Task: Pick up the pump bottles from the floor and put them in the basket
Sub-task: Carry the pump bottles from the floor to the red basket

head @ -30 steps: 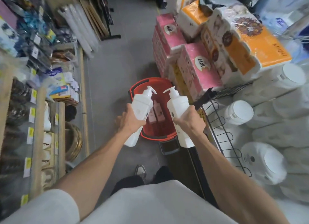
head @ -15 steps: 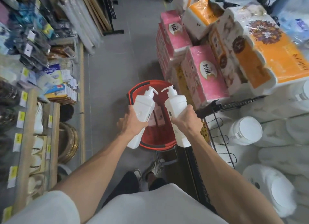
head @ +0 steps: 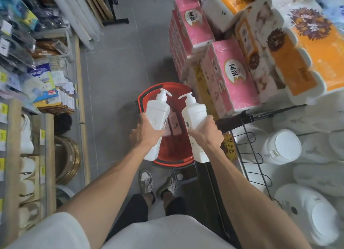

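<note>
At frame centre, the left hand (head: 144,135) and right hand (head: 208,131) each grip a white pump bottle (head: 157,113) (head: 194,114) above the red basket (head: 149,90), so the placing step seems underway, calling next for lowering them inside.

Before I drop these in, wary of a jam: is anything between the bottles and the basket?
Nothing visible. The left pump bottle and right pump bottle hang over the open red basket; only pink packs lie inside.
</note>
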Motion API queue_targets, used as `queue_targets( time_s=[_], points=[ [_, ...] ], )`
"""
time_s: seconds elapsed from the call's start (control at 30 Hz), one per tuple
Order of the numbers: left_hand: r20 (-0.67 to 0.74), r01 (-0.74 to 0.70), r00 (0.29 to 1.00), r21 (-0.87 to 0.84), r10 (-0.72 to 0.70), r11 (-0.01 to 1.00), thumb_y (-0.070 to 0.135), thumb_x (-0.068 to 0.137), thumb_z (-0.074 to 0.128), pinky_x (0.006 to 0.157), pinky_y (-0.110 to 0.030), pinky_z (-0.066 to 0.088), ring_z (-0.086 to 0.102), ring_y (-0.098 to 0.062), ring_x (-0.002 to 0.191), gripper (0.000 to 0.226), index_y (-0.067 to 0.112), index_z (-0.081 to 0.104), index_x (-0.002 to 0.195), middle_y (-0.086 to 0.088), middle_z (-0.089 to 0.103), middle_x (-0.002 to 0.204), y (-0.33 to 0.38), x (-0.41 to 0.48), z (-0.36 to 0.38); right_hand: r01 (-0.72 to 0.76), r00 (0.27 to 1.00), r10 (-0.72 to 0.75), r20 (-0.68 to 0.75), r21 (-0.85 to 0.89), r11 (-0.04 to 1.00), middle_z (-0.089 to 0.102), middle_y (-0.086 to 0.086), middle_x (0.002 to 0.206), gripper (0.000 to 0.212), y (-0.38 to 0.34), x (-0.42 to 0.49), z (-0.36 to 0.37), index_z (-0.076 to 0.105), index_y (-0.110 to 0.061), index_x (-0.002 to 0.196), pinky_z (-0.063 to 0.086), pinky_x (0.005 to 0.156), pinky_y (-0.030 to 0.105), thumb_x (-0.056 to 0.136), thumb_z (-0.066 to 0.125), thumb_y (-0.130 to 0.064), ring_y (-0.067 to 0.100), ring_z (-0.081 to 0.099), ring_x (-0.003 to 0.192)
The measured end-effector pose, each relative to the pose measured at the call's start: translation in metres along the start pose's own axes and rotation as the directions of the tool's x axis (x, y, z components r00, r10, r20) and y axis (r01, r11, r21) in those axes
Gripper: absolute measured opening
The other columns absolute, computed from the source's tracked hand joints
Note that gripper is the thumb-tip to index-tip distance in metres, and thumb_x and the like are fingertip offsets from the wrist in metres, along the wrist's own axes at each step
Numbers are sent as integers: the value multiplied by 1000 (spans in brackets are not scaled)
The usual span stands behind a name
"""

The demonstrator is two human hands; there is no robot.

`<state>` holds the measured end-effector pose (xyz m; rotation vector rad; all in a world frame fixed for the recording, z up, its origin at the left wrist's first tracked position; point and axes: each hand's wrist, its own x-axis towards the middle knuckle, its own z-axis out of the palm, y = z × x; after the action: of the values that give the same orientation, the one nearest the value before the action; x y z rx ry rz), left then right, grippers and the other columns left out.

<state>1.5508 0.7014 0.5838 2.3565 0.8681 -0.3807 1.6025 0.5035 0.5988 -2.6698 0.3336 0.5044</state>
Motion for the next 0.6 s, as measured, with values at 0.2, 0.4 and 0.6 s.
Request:
queue_targets(
  time_s=[0.2,0.4,0.6],
  points=[
    [-1,25,1000,-43,-25,999,47,71,79,79,-42,46,60,-42,106,76,17,34,124,-9,59,124,-11,43,32,-17,1000,17,-7,-12,1000,60,3,108,80,-2,35,50,41,-16,123,51,74,40,67,84,-55,30,66,94],
    [-6,58,998,-79,-59,995,49,75,77,80,-42,47,62,-39,106,73,18,33,125,-8,61,124,-23,98,96,-18,1000,18,10,8,1000,58,1,111,74,11,91,114,39,-18,124,43,71,36,71,82,-48,26,60,91],
    [9,133,991,-114,-133,985,47,75,78,78,-39,44,60,-39,110,77,17,31,129,-7,59,127,-30,153,179,-7,1000,7,21,-13,1000,59,0,113,72,33,156,190,39,-19,121,46,76,40,71,80,-50,29,65,97]
  ],
)
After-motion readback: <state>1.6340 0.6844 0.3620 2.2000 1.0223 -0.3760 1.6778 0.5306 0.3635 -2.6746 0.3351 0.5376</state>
